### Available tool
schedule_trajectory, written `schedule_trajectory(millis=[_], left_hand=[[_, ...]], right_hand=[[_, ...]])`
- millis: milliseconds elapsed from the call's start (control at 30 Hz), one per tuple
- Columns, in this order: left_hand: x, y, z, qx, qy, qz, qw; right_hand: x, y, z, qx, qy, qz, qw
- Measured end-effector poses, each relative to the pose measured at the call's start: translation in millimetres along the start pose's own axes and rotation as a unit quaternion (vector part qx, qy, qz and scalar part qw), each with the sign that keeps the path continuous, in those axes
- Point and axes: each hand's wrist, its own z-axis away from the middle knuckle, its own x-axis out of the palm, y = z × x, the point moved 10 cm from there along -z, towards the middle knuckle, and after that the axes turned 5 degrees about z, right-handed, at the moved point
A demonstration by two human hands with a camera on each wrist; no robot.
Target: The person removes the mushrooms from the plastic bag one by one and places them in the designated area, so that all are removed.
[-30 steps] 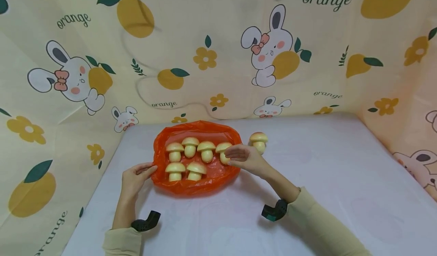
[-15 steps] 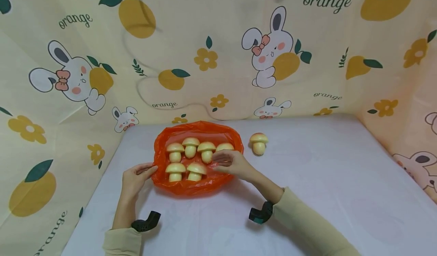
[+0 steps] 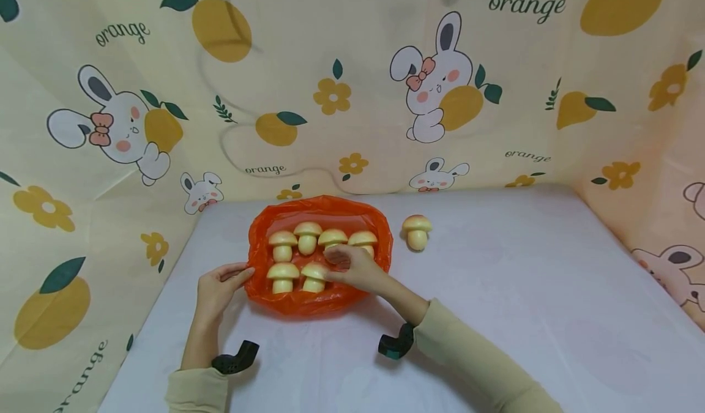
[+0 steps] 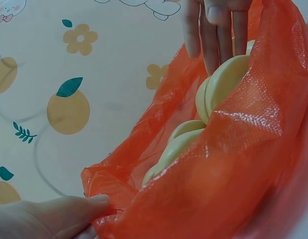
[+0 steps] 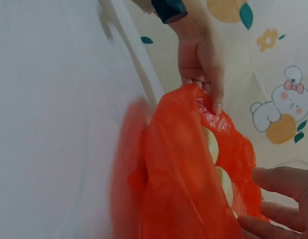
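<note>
An orange-red plastic bag (image 3: 319,306) stands with its mouth spread wide, several yellow toy mushrooms (image 3: 283,272) lying inside in two rows. At its left edge my left hand (image 3: 215,290) pinches the rim between thumb and fingers; the left wrist view shows the thumb (image 4: 74,211) on the crumpled plastic. My right hand (image 3: 358,269) is over the bag's right part with nothing in it, thumb and fingers (image 5: 278,181) apart. Its fingertips come close to the front right mushroom (image 3: 314,278) and partly cover the stem of a back-row one (image 3: 333,237).
One more toy mushroom (image 3: 417,232) stands on the white tabletop (image 3: 507,290) to the right of the bag. A cloth (image 3: 358,64) printed with rabbits and oranges hangs behind the table and at its sides. Black wrist cameras (image 3: 396,342) are worn on both wrists.
My right hand has moved left from the bag's right rim across the mushrooms, uncovering the rightmost back-row one. My left hand keeps its pinch on the rim.
</note>
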Motion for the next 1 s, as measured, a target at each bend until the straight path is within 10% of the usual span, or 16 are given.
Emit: schedule_trajectory(millis=[1000], left_hand=[[1.9, 2.7, 1.5, 0.007, -0.005, 0.005, 1.0]], right_hand=[[21, 17, -11.5, 0.057, -0.017, 0.076, 0.9953]])
